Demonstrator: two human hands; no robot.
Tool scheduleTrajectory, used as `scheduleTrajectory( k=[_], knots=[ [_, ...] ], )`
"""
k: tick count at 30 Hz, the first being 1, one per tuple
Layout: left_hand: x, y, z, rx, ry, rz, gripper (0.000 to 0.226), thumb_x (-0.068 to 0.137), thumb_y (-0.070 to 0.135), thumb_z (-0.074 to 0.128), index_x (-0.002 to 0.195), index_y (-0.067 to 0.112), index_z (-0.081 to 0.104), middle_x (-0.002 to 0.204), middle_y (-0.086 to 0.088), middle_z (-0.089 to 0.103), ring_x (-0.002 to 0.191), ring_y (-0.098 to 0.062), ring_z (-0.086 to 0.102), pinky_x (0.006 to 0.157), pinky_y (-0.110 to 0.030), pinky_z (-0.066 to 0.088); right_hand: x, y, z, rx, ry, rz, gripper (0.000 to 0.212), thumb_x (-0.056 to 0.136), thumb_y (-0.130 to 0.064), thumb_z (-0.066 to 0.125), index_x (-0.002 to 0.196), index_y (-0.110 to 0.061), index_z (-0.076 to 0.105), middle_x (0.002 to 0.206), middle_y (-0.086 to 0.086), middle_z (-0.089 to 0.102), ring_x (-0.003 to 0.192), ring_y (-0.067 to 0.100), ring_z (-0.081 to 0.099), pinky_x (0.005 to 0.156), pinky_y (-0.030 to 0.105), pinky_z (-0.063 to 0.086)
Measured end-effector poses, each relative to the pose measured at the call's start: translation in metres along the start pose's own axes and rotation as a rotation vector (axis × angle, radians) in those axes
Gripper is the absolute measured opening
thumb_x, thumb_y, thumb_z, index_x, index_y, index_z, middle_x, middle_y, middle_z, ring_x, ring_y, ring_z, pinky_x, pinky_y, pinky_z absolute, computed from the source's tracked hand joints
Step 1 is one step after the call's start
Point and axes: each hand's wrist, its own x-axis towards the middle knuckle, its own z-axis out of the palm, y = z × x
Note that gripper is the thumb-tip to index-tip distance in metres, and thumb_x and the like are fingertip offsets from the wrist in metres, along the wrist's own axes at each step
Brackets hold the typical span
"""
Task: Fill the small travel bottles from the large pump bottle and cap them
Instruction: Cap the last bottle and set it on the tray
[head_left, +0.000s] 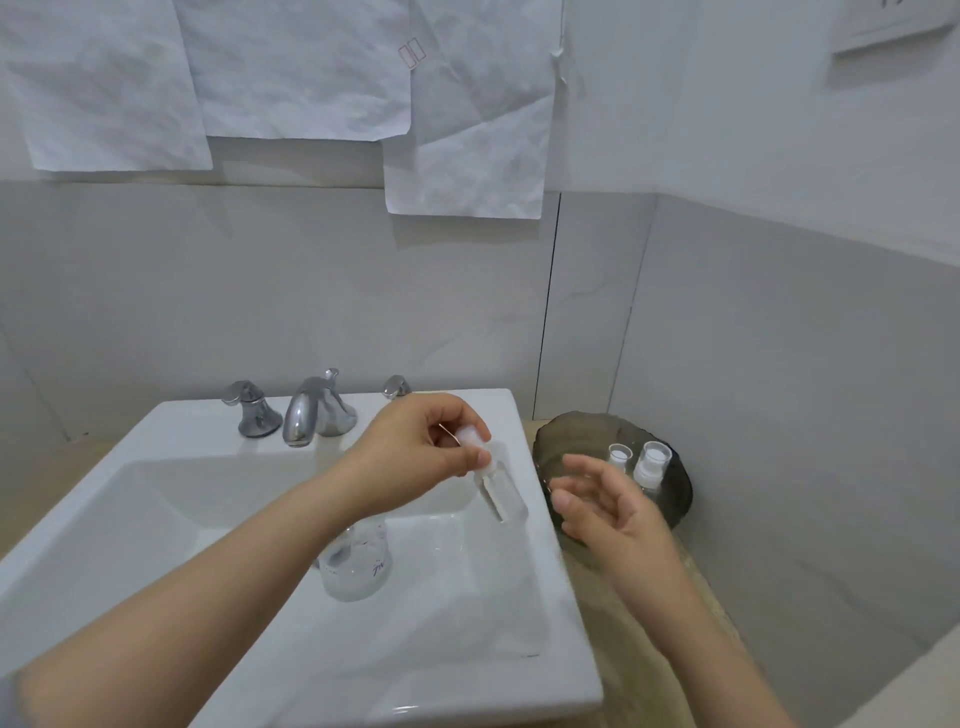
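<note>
Left fingers (462, 415) around travel bottle (501, 493) top

A white sink (208, 415) with a chrome faucet (311, 410) is set into a beige table (57, 483); pale grey tiled walls (311, 286) are hung with crumpled white paper sheets (291, 67).
</note>
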Motion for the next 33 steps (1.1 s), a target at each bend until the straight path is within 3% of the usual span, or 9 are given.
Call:
scheduleTrajectory(
  k=[5, 9, 15, 20, 28, 33],
  knots=[
    [0.057, 0.001, 0.045, 0.087, 0.043, 0.052, 0.005, 0.083, 0.009, 0.075, 0.082, 0.008, 0.071, 0.062, 0.024, 0.063, 0.057, 0.002, 0.054, 0.058, -0.012, 0.042, 0.017, 0.008, -0.052, -0.043, 0.148, -0.028, 0.021, 0.091, -0.01, 0.063, 0.108, -0.021, 0.066, 0.098, 0.004, 0.071, 0.091, 0.015, 0.066, 0.083, 0.032, 0.054],
    [0.106, 0.007, 0.082, 0.198, 0.0, 0.078, 0.023, 0.085, 0.01, 0.073, 0.072, 0.025, 0.061, 0.084, 0.002, 0.07, 0.071, -0.011, 0.059, 0.062, -0.022, 0.044, 0.03, 0.011, -0.08, -0.085, 0.199, -0.045, 0.017, 0.089, -0.01, 0.065, 0.097, -0.025, 0.069, 0.097, -0.005, 0.072, 0.087, 0.01, 0.065, 0.076, 0.026, 0.053],
    [0.153, -0.002, 0.127, 0.41, -0.06, 0.075, 0.01, 0.091, 0.01, 0.06, 0.083, 0.016, 0.061, 0.086, -0.006, 0.066, 0.082, -0.025, 0.063, 0.069, -0.029, 0.047, 0.046, 0.026, -0.099, -0.099, 0.22, -0.054, 0.016, 0.089, -0.007, 0.065, 0.095, -0.022, 0.07, 0.091, -0.009, 0.074, 0.082, 0.003, 0.067, 0.075, 0.025, 0.053],
    [0.174, -0.022, 0.147, 0.499, -0.046, 0.029, 0.007, 0.093, 0.013, 0.058, 0.086, 0.017, 0.059, 0.09, -0.005, 0.064, 0.083, -0.022, 0.057, 0.068, -0.027, 0.038, 0.053, 0.038, -0.104, -0.104, 0.204, -0.025, 0.016, 0.09, -0.009, 0.065, 0.095, -0.023, 0.07, 0.09, -0.006, 0.074, 0.081, 0.005, 0.067, 0.077, 0.027, 0.055],
    [0.19, -0.042, 0.164, 0.53, -0.105, -0.048, 0.012, 0.09, 0.013, 0.06, 0.098, 0.01, 0.068, 0.099, -0.009, 0.067, 0.094, -0.027, 0.062, 0.072, -0.028, 0.043, 0.062, 0.048, -0.108, -0.124, 0.204, -0.041, 0.017, 0.089, -0.01, 0.065, 0.095, -0.026, 0.071, 0.092, -0.002, 0.073, 0.088, 0.016, 0.068, 0.078, 0.029, 0.057],
    [0.188, -0.05, 0.17, 0.557, -0.106, -0.064, 0.006, 0.093, 0.013, 0.058, 0.095, 0.012, 0.064, 0.097, -0.01, 0.063, 0.095, -0.028, 0.06, 0.072, -0.028, 0.04, 0.064, 0.049, -0.108, -0.125, 0.209, -0.05, 0.018, 0.089, -0.01, 0.066, 0.094, -0.027, 0.071, 0.092, -0.002, 0.073, 0.089, 0.02, 0.068, 0.08, 0.035, 0.057]
  ],
)
